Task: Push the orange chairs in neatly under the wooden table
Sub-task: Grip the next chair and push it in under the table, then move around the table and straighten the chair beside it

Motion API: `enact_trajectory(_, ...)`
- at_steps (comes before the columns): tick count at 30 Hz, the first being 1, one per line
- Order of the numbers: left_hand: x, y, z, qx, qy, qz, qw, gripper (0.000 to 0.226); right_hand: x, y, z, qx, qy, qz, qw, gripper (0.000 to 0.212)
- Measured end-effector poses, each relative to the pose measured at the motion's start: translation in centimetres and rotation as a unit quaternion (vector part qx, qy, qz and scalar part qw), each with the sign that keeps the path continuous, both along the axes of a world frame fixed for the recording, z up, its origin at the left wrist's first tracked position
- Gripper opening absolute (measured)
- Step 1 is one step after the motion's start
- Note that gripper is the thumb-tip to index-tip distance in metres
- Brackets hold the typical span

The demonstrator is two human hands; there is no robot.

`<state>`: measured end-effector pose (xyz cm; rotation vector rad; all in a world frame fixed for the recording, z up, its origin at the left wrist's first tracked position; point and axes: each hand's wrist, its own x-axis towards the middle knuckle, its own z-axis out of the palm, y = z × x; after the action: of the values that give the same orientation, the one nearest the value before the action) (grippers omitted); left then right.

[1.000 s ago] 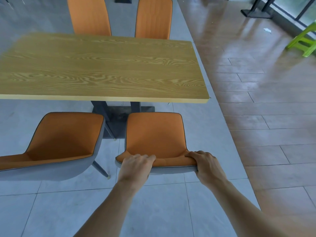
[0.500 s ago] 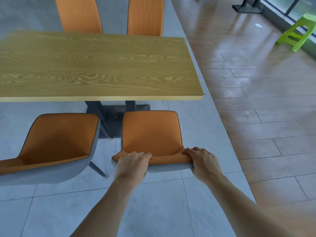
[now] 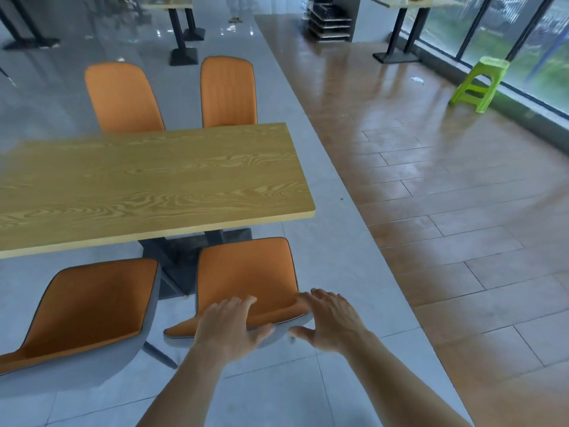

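Left hand (image 3: 229, 326) and right hand (image 3: 331, 322) — both spread flat, gripping nothing, over near-right chair (image 3: 246, 282) backrest. Four orange chairs, one wooden table (image 3: 147, 183). Chair — orange pad, grey shell, seat at table's near edge.

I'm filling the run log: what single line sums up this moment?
left hand: open, over chair back | right hand: open, at chair back | near right chair: seat not under wooden table | near left chair: untouched
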<state>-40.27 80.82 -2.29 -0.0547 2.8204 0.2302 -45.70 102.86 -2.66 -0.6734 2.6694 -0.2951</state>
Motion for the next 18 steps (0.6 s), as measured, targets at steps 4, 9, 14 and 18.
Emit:
enact_trajectory(4,-4.5,5.8,3.1,0.012,0.027,0.018,0.999,0.085,-4.8,5.3,3.2,0.005,0.002,-0.01,1.0,0.081)
enact_trajectory(9,-11.4,14.0,6.2,-0.014,0.04,0.039,0.998,0.087,-12.2,13.1,6.4,-0.017,0.007,-0.003,1.0,0.085)
enact_trajectory(14,-18.1,22.1,8.4,-0.022,0.046,0.052,0.997,0.086,-19.5,21.6,8.4,-0.024,-0.009,-0.003,1.0,0.086)
enact_trajectory(18,-24.6,26.4,8.7,-0.011,0.044,0.053,0.998,0.086,-25.9,25.8,9.3,-0.027,-0.007,-0.008,1.0,0.088)
